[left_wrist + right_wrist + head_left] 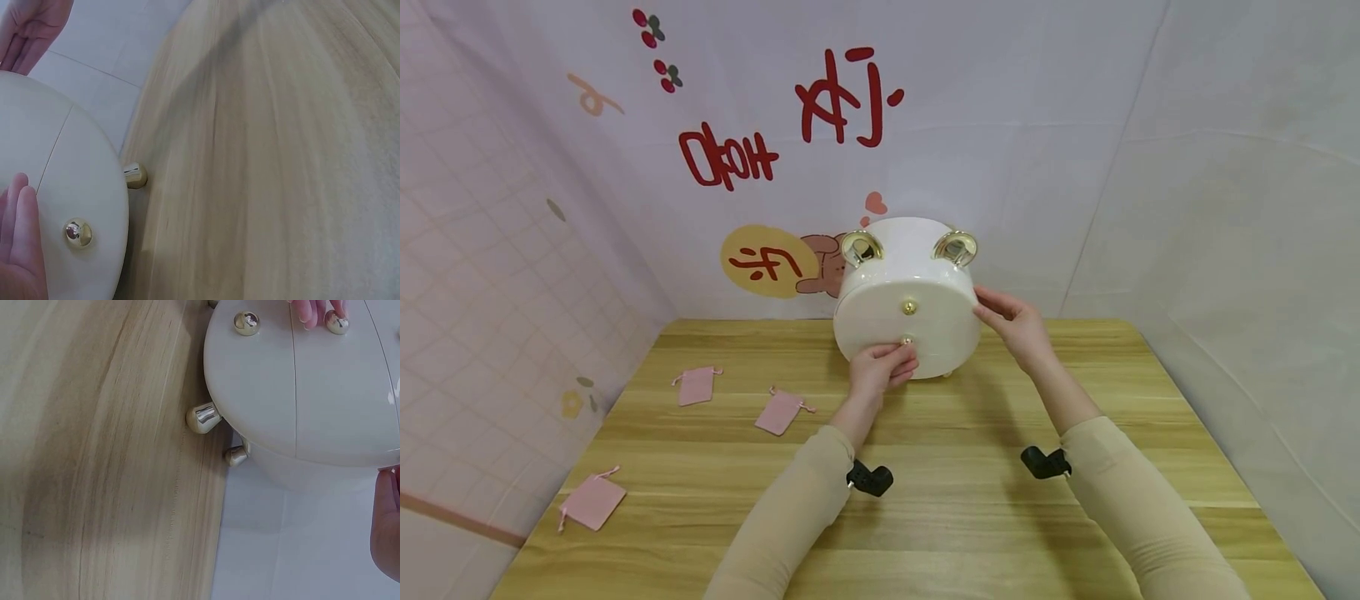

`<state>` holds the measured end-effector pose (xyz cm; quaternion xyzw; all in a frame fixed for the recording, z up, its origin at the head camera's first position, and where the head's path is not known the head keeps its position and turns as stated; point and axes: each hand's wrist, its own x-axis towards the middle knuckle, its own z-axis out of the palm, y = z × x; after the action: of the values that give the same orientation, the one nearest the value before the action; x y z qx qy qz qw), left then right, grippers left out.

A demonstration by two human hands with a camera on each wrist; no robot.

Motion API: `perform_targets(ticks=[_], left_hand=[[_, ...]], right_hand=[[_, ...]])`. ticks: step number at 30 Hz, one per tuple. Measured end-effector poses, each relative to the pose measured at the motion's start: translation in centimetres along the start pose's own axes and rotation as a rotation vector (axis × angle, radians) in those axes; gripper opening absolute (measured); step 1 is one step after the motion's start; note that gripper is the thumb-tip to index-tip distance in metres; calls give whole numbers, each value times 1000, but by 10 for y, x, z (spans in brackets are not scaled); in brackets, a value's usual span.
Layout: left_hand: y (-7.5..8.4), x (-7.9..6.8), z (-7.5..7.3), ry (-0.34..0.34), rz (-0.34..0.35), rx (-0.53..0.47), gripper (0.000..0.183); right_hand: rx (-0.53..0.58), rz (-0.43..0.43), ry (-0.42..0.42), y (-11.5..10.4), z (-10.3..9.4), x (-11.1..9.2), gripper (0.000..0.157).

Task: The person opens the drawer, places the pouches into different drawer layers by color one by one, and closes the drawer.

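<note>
A white oval jewelry box [880, 312] with round gold knobs stands at the back of the table, on short gold feet [203, 417]. My left hand [880, 367] is at its front, thumb and fingertips pinching the middle gold knob [336, 322]. Another knob [909, 307] sits above that one, and the lowest knob [79, 233] shows below the left fingers in the left wrist view. My right hand [1018, 329] touches the box's right side, its fingers fairly straight and the thumb by the front edge.
Three pink drawstring pouches lie on the left of the table: one pouch [697, 386] far back, another pouch [780, 412] nearer the box, a third pouch [593, 502] by the left edge. Two gold rings, one of them a left ring [862, 247], top the box. A printed cloth [1000, 167] hangs behind.
</note>
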<state>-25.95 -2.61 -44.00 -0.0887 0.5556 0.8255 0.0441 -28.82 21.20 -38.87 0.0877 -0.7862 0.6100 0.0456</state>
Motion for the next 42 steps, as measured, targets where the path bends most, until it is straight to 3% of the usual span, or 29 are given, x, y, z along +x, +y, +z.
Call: perform_targets(ticks=[10, 17, 22, 27, 31, 42], left_hand=[[-3, -10, -13, -51, 25, 77, 22], [-4, -18, -23, -122, 77, 164, 23], [-8, -20, -30, -127, 105, 301, 26], [-11, -21, -35, -128, 126, 413, 36], [-17, -17, -39, -126, 100, 412, 43], [-37, -4, -39, -67, -62, 262, 47]], right_hand=[[24, 18, -6, -3, 1, -2, 49], [6, 12, -3, 0, 1, 1, 51], [5, 16, -6, 0, 1, 0, 51], [11, 37, -18, -22, 3, -11, 47], [15, 43, -24, -31, 4, -15, 46], [29, 52, -24, -32, 5, -16, 46]])
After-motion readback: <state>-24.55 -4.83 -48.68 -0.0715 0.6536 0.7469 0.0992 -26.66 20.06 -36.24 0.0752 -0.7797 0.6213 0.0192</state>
